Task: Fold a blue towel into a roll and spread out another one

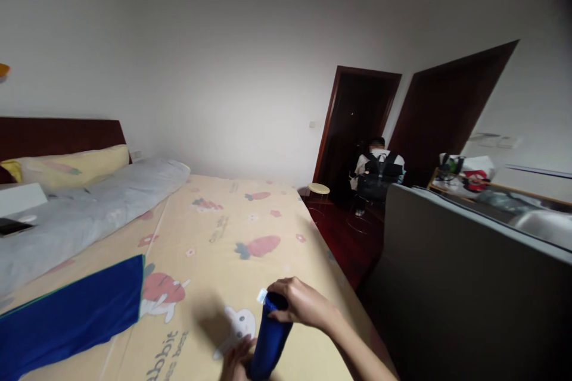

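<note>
A dark blue cloth roll (270, 342) stands tilted above the bed's near part, its dark top end facing up and a white tag (261, 296) sticking out there. My right hand (301, 303) is closed on the upper end, fingers over the far rim and thumb on the near side. Low on the roll's left side, my left hand (238, 362) grips it, partly cut off by the frame's bottom edge. To the left, a blue towel (89, 309) with a green edge lies flat on the patterned bedsheet (223, 214).
A grey quilt (107, 196) and a yellow pillow (80, 166) lie by the headboard (58, 137); a phone (13, 226) rests on the quilt. A grey panel (447, 274) rises at right. Beyond the bed are a round stool (319, 189) and a seated person (379, 169).
</note>
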`<state>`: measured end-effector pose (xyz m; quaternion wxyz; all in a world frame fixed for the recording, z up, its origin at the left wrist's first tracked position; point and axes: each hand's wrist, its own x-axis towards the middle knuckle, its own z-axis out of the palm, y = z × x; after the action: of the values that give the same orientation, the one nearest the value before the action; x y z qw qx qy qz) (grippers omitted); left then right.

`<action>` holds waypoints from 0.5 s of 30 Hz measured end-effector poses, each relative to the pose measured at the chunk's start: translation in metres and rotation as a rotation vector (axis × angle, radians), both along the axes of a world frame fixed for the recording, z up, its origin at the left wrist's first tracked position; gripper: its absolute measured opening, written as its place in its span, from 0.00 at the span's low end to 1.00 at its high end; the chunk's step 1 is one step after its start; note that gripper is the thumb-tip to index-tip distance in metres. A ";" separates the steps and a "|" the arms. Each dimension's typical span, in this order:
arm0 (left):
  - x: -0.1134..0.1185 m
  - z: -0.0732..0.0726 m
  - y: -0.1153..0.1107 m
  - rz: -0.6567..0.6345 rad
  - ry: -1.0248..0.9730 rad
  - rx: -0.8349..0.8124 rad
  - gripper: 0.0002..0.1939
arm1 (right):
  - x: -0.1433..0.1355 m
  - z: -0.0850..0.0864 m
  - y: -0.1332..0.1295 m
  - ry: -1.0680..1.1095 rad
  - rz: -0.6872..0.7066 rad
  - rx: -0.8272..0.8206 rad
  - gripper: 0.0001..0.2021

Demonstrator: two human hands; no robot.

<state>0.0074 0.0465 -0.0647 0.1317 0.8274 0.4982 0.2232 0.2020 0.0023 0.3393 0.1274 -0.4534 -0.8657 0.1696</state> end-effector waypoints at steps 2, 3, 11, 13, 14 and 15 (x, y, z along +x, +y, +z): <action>-0.002 -0.007 0.001 -0.033 0.017 0.008 0.32 | 0.013 0.005 0.002 0.018 -0.035 0.008 0.15; -0.003 -0.008 0.001 -0.045 0.021 0.015 0.33 | 0.023 0.010 0.003 0.033 -0.062 0.020 0.15; -0.012 0.007 -0.014 -0.108 0.006 0.149 0.28 | 0.119 0.023 0.000 -0.006 -0.369 0.035 0.16; -0.013 0.011 -0.017 -0.120 -0.007 0.181 0.28 | 0.135 0.009 0.003 -0.053 -0.421 0.020 0.17; -0.013 0.013 -0.018 -0.124 -0.010 0.194 0.28 | 0.142 0.001 0.006 -0.079 -0.440 0.014 0.17; -0.014 0.014 -0.019 -0.125 -0.013 0.207 0.28 | 0.148 -0.006 0.010 -0.103 -0.459 0.011 0.17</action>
<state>-0.0062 0.0276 -0.0507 0.0626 0.8645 0.4193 0.2700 0.3504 0.0125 0.3333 0.1206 -0.6458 -0.7461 0.1081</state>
